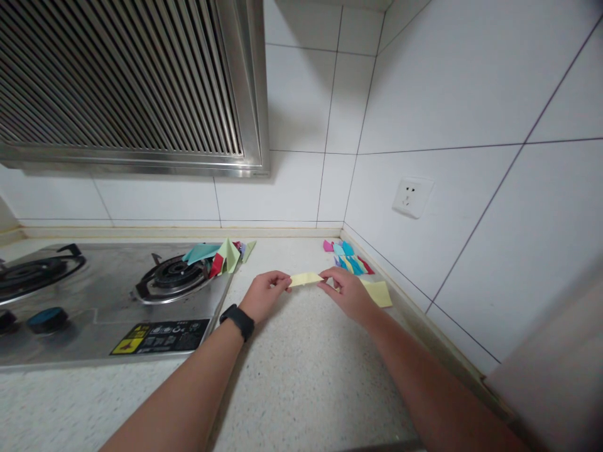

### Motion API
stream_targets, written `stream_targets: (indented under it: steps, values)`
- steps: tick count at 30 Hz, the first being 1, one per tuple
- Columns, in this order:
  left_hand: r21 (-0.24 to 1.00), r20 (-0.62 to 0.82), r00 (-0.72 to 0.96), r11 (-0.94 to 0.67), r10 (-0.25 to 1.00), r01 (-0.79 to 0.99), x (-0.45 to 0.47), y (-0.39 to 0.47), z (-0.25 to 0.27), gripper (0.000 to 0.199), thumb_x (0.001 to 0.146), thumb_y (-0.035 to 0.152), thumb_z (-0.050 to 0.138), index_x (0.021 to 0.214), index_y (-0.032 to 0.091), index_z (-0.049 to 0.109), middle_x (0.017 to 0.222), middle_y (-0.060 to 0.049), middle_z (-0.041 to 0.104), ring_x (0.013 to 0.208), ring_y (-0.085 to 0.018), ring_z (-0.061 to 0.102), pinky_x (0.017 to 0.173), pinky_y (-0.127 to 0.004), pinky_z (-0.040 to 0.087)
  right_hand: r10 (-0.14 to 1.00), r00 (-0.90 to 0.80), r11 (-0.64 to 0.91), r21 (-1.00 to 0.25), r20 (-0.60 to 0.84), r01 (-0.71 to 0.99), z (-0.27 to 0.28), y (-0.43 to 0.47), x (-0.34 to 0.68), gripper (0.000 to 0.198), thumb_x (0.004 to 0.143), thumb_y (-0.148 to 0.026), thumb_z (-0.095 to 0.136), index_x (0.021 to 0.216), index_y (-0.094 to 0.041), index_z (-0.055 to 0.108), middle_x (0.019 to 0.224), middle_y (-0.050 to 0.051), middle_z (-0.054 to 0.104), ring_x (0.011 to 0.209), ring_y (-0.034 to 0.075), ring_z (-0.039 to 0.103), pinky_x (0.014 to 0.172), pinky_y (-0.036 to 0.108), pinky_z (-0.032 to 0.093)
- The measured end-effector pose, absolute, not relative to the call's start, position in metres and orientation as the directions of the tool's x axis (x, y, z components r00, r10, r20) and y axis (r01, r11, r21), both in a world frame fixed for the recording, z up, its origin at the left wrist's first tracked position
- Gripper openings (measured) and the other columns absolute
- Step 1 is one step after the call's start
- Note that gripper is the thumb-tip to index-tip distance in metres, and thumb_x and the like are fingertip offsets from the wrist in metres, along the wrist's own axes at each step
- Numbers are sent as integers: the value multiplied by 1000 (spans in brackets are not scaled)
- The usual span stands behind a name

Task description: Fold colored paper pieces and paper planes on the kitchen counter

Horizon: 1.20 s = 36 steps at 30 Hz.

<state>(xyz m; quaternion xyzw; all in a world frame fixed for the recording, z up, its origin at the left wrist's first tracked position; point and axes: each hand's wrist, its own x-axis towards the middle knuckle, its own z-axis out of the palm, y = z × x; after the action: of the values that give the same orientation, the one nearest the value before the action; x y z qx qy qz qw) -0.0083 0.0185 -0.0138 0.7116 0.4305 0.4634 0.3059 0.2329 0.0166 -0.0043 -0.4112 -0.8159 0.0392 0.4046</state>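
Note:
A narrow strip of folded yellow paper (305, 279) stretches between my two hands, just above the speckled countertop (301, 370). My left hand (266, 294), with a black watch on its wrist, pinches the strip's left end between thumb and fingers. At the right end, my right hand (347, 294) pinches it the same way. Partly behind my right hand lies a stack of yellow paper sheets (378, 293). Several small folded paper pieces (348, 257) in blue, pink, yellow and red lie beyond it, near the wall corner.
To the left is a steel gas stove (113, 301) with two burners. Folded paper shapes (228, 256) in green, teal and red rest on its right edge, by the right burner (174, 276). A range hood (132, 81) hangs above. A wall socket (412, 197) is on the right.

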Motion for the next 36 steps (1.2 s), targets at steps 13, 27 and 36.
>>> stream_targets:
  steps: [13,27,36]
  values:
    - [970,184,179,-208,967,127,-6,20,-13,44,77,44,63,107,12,66,69,-4,66,48,-8,43,46,-21,32,624,-390,729,-325,677,602,-2,19,233,9,87,-26,60,88,-21,68,84,4,68,82,18,60,77,34,45]
    - [989,138,40,-139,990,43,-9,25,-16,44,70,50,66,95,13,65,68,-4,66,49,-9,46,42,-19,30,634,-491,722,-230,598,652,-4,9,220,11,88,-19,54,96,-21,62,89,4,65,86,18,58,78,30,44]
    - [990,139,15,-139,990,5,-12,26,-18,45,72,56,63,90,15,62,71,-4,66,53,-10,49,42,-18,31,599,-608,741,-75,521,667,3,2,215,15,86,-12,50,93,-21,60,89,4,62,87,16,55,79,27,42]
